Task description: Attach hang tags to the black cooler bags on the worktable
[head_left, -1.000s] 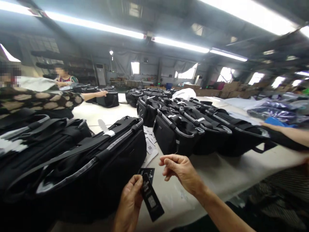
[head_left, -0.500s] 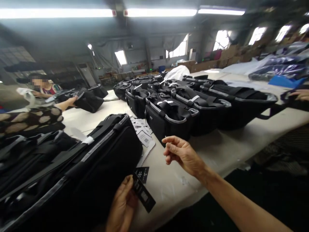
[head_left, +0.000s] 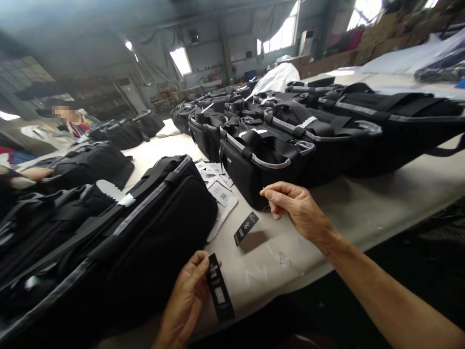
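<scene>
My left hand (head_left: 192,293) pinches a black hang tag (head_left: 221,293) with white print by its upper end, thumb on top. Up and to the right, my right hand (head_left: 290,206) is closed in a pinch; a tiny pale tip shows at its fingers, too small to name. Between the hands, a second black hang tag (head_left: 246,229) is tilted above the table with a shadow below it. Any string joining it to my right fingers cannot be made out. Left of my left hand stands a large black bag (head_left: 160,237) with grey trim.
Several black bags (head_left: 261,160) stand in rows across the pale table (head_left: 269,276). White printed labels (head_left: 221,191) lie in a pile between the bags. At the left, another person's hand (head_left: 36,173) rests by a black bag (head_left: 90,162); a second person (head_left: 78,123) is farther back.
The second tag has come away from beside my left hand's tag, up and to the right. My right hand has shifted right. The nearby person's arm has drawn back left. The view tilts lower.
</scene>
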`<action>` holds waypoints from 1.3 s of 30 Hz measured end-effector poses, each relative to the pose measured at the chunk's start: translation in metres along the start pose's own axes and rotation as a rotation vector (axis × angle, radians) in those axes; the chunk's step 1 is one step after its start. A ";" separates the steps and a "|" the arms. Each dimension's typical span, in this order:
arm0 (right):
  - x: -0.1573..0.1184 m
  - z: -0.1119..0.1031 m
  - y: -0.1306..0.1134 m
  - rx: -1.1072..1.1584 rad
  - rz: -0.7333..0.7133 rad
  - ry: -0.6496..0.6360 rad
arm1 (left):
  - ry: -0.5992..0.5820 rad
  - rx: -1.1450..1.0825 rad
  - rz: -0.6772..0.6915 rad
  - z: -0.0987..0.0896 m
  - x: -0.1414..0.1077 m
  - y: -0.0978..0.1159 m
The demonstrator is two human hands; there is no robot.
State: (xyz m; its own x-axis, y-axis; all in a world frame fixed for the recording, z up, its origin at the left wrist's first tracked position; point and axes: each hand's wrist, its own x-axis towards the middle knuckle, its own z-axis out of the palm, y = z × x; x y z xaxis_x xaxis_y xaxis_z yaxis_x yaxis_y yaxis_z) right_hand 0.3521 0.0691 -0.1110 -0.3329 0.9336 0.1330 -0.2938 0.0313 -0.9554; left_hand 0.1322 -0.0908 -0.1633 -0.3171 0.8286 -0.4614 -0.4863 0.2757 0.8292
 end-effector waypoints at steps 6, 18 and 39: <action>-0.005 0.013 -0.004 0.150 0.105 -0.080 | -0.095 -0.021 0.109 0.012 0.002 0.003; -0.013 0.063 -0.020 0.143 0.135 -0.325 | -0.266 -0.101 0.198 0.018 -0.005 0.009; -0.020 0.024 -0.020 0.190 0.171 -0.463 | -0.132 0.722 0.658 0.010 0.012 0.009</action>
State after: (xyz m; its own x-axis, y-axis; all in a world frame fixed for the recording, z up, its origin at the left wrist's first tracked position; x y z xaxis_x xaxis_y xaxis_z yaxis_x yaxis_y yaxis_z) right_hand 0.3431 0.0415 -0.0877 -0.7386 0.6628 0.1232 -0.3437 -0.2130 -0.9146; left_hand 0.1326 -0.0736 -0.1583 -0.2312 0.9590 0.1639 0.3825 -0.0654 0.9216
